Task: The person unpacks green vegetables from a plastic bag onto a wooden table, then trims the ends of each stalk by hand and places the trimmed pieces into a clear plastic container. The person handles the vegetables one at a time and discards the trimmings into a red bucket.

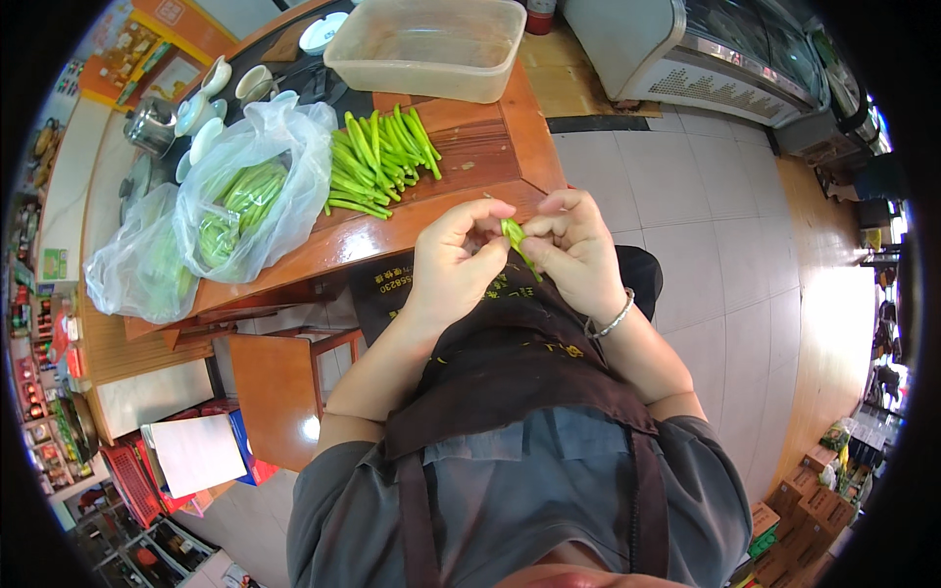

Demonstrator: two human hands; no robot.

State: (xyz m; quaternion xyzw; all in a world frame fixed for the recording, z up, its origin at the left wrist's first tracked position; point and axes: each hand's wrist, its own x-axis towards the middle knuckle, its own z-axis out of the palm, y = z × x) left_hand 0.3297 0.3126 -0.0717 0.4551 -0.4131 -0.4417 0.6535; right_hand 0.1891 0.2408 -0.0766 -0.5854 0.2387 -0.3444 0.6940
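Observation:
Over my lap, a green vegetable stem (519,242) with a pale, split-looking part is pinched between my two hands. The fingertips of my left hand (459,257) grip its upper end. My right hand (577,246), with a bracelet at the wrist, holds the same piece from the other side between thumb and fingers. Just beyond them, a pile of cut green stems (378,158) lies on the wooden table (470,195). To the left of the pile sits a translucent plastic bag (294,198), its mouth spread, with long green vegetables (253,198) inside.
A second plastic bag (151,257) hangs over the table's left edge. At the back stand an empty-looking plastic tub (426,77), small white dishes (323,33) and a metal pot (151,126). A wooden stool (272,389) is at lower left, a glass-fronted display fridge (720,81) at upper right.

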